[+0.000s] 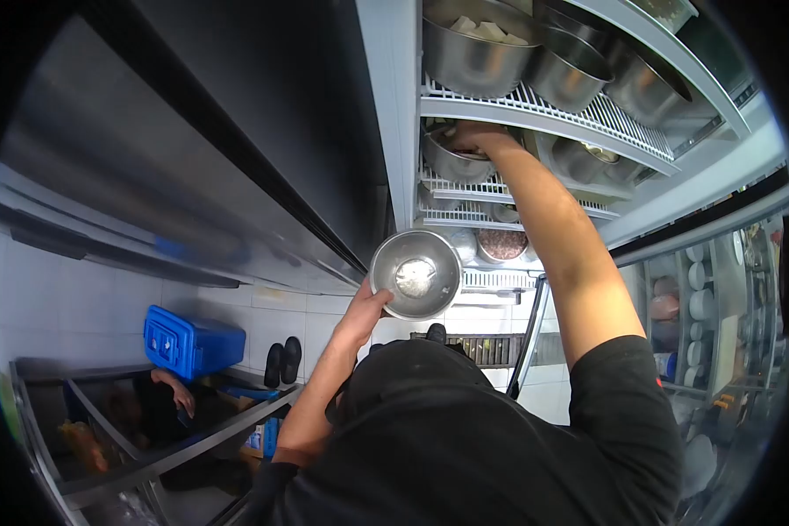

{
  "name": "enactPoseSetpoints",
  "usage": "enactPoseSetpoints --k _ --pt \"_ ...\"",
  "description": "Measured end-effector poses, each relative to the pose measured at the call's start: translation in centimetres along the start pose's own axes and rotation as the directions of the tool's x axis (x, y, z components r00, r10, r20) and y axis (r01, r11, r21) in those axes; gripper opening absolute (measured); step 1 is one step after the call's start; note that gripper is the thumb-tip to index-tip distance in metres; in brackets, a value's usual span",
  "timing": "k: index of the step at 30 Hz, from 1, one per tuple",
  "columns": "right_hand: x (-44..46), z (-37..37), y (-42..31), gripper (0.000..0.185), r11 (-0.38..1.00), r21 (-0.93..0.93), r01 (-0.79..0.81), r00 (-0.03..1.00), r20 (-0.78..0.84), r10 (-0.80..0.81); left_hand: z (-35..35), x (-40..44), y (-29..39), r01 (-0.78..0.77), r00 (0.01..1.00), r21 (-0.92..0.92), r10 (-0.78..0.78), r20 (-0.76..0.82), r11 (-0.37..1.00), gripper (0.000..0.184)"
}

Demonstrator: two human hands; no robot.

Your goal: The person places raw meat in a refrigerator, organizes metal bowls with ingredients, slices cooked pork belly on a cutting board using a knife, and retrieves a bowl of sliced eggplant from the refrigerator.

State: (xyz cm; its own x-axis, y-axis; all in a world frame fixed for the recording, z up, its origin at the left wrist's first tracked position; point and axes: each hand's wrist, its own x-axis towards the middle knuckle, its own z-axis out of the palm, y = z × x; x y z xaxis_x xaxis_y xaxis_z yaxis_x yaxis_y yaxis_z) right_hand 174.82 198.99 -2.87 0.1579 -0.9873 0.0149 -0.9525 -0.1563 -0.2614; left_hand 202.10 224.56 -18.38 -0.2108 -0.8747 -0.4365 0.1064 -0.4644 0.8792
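Note:
My left hand (366, 309) grips the rim of a round steel bowl (416, 274), its thumb over the edge; no food shows inside. My right arm reaches into an open refrigerator, and my right hand (473, 138) is down in a steel pot (454, 162) on the second wire shelf. The fingers of that hand are partly hidden by the shelf edge and the pot's rim, so what they touch cannot be made out. Just above, on the upper shelf, a large steel pot (478, 66) holds pale blocks.
More steel pots (570, 74) line the upper shelf (614, 114). A container of reddish food (502, 245) is lower down. The glass door (675, 298) stands at the right. At lower left are a blue bin (193, 340), black shoes (283, 361) and another person's hand (175, 390).

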Motion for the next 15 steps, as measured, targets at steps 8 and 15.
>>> enactPoseSetpoints --k 8,15 --pt "0.8 2.3 1.1 0.074 0.999 -0.021 -0.024 0.999 -0.023 0.024 3.4 0.5 4.4 -0.023 0.988 0.026 0.019 0.154 0.999 0.071" --pt "0.8 1.7 2.1 0.067 0.986 0.161 0.029 1.0 0.003 -0.03 6.6 2.0 7.2 -0.033 0.962 0.021 0.026 0.272 0.999 0.07"
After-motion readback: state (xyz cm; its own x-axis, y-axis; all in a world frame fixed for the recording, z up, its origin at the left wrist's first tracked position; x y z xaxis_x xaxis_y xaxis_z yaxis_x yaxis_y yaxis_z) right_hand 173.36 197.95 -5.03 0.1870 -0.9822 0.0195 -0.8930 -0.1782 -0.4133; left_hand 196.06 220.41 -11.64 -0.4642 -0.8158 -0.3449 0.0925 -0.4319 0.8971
